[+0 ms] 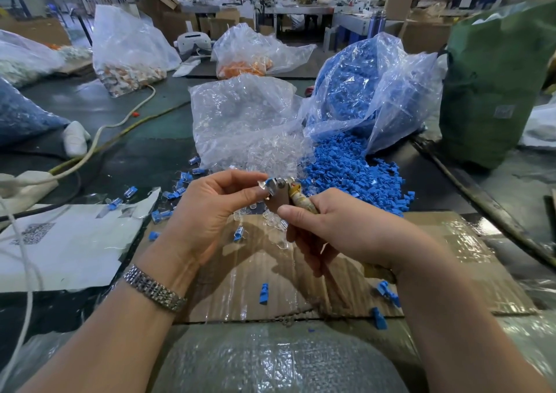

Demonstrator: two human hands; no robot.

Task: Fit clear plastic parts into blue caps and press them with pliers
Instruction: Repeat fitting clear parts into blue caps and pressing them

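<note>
My left hand (215,209) pinches a small blue cap with a clear plastic part (266,184) between thumb and forefinger. The cap sits in the metal jaws of the pliers (281,192), whose worn handles my right hand (340,227) grips. Both hands hover above a taped cardboard sheet (436,257). Behind them a heap of loose blue caps (355,169) spills from a torn bag (370,88), beside a bag of clear parts (243,118). Assembled blue-and-clear pieces (177,192) lie scattered to the left.
A white sheet with a QR code (60,248) lies at the left, with a white cable (99,139) and power strip (21,185). A green sack (493,85) stands at the right. More bags (129,49) of orange and white parts stand farther back. Bubble wrap (270,362) covers the near edge.
</note>
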